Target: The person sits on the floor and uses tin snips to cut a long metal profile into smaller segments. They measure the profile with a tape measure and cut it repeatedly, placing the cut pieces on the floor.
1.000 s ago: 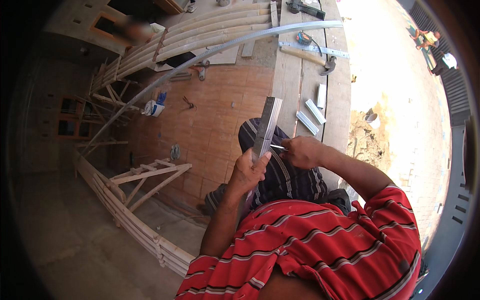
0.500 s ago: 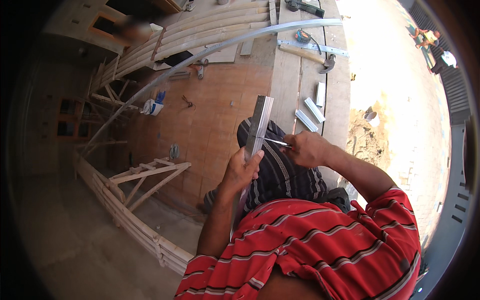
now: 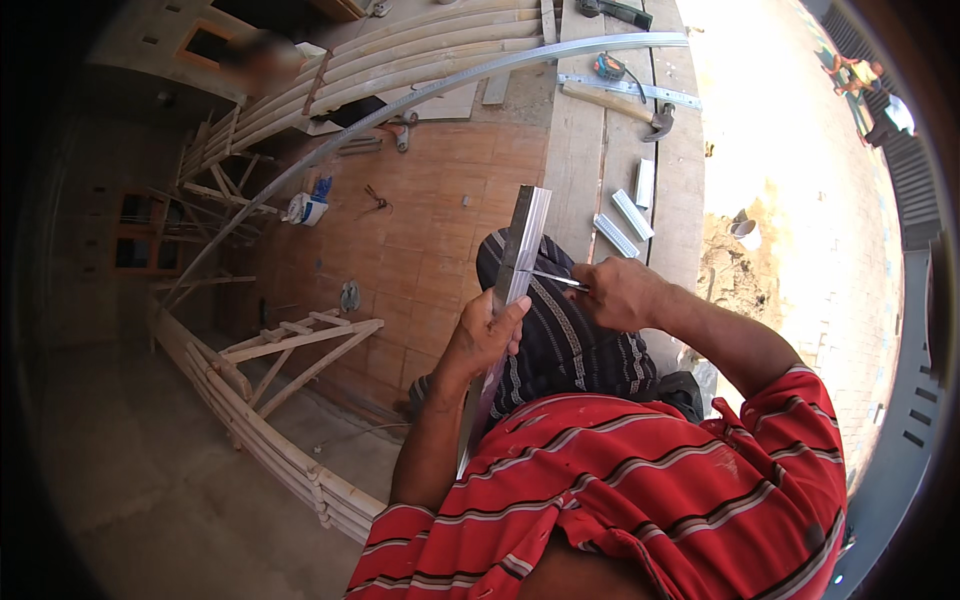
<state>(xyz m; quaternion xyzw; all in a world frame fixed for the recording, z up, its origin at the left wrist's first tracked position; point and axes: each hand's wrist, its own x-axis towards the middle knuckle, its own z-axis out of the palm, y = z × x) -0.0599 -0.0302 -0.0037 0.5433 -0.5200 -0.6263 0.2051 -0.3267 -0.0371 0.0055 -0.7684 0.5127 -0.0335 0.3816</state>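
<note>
A long silver metal channel slants upward in front of my body, its lower end near my shirt. My left hand is closed round its middle, thumb on the near face. My right hand is closed on a slim, shiny tool that looks like tin snips; its handles are mostly hidden by my fingers. The tool's tip meets the channel's edge just above my left thumb, where a dark line crosses the metal. My knee, in dark striped cloth, lies beneath.
On the planks rest short cut metal pieces, a claw hammer, a tape measure and a power tool. A long metal strip arches across. Bamboo poles and a wooden trestle stand left.
The view has shifted slightly. My right hand and the snips have moved very little; the tip stays at the channel's edge. My left hand keeps its hold.
</note>
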